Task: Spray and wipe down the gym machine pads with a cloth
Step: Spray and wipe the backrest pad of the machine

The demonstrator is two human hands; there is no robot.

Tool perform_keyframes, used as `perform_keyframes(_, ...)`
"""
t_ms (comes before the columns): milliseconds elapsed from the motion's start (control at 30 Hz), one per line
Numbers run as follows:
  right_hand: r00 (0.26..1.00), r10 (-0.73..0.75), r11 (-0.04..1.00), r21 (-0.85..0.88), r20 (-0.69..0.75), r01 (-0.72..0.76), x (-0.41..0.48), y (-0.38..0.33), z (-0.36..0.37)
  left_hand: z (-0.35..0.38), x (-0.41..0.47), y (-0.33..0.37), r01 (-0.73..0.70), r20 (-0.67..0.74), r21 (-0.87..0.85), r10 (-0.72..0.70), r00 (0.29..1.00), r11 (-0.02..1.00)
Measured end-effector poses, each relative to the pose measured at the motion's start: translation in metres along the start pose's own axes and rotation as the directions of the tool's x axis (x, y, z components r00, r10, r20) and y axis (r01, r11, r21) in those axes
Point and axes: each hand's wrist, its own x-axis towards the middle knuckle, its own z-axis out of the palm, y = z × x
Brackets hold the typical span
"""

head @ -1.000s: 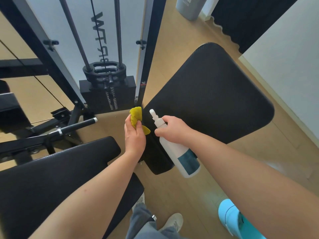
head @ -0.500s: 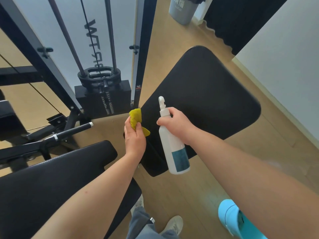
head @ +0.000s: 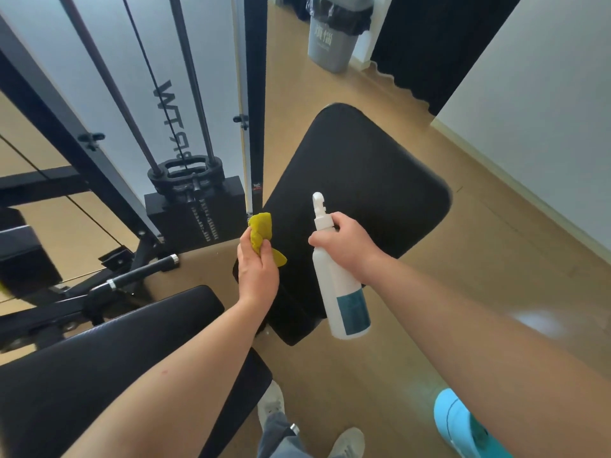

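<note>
The right hand (head: 344,246) grips the bottle (head: 340,292), nozzle toward twelve o'clock; the left (head: 258,269) clutches the cloth (head: 261,229); she should mist the pad (head: 363,180) evenly, then wipe.

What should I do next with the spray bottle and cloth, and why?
Probably spray the large black pad now: your right hand holds the white spray bottle with its nozzle over that pad, while your left hand grips the yellow cloth bunched at the pad's left edge, ready to wipe afterward.

Left hand (head: 258,269) clutches yellow cloth (head: 261,230); right hand (head: 344,244) holds spray bottle (head: 344,292) over black pad (head: 363,180).
</note>
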Motion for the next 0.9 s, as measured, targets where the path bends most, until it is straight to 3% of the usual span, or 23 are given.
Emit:
perform_keyframes(300, 1.000, -0.002, 0.999, 0.051, -0.008, 0.002, -0.035, 0.018, -0.023, 0.014, -0.026, 0.020, -0.043, 0.035, 0.037, 0.041, 0.999, 0.998)
perform_keyframes(467, 0.999, 0.013, 0.999, -0.039, -0.044, -0.014, -0.052, 0.042, -0.035, 0.025, -0.040, 0.028, -0.079, 0.027, 0.065, 0.077, 0.997, 0.995)
perform_keyframes(700, 0.999, 0.031, 0.999, -0.010, -0.027, -0.032, -0.071, 0.073, -0.061, 0.048, -0.062, 0.039, -0.133, 0.029, 0.124, 0.130, 0.991, 0.983)
perform_keyframes(900, 0.997, 0.026, 0.990, 0.142, -0.066, -0.016, -0.078, 0.085, -0.086, 0.088, -0.096, 0.058, -0.156, 0.155, 0.065, 0.145, 0.977, 0.986)
